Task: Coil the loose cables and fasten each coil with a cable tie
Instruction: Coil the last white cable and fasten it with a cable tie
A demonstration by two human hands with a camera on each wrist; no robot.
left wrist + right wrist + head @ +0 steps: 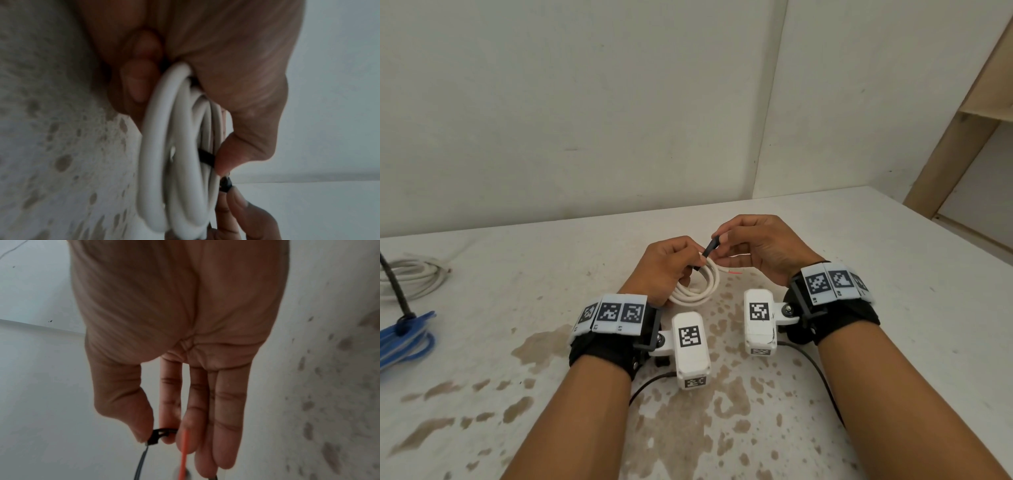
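Note:
A white cable coil (697, 287) hangs just above the stained table, gripped by my left hand (671, 265), whose fingers curl round its loops (164, 146). A black cable tie (709, 250) stands up from the coil's top. My right hand (746, 246) pinches the tie near its upper end between thumb and forefinger, and the tie head (157, 435) shows there in the right wrist view. In the left wrist view the black tie (206, 158) crosses the loops under my left thumb. The cable's loose end with a thin red wire (734, 272) points right.
At the table's left edge lie another white cable coil (412, 279) and a blue cable bundle (404, 339) with a black cord (395, 287) running up from it. The table (859, 274) meets two walls in a corner. A wooden frame (955, 154) stands at right.

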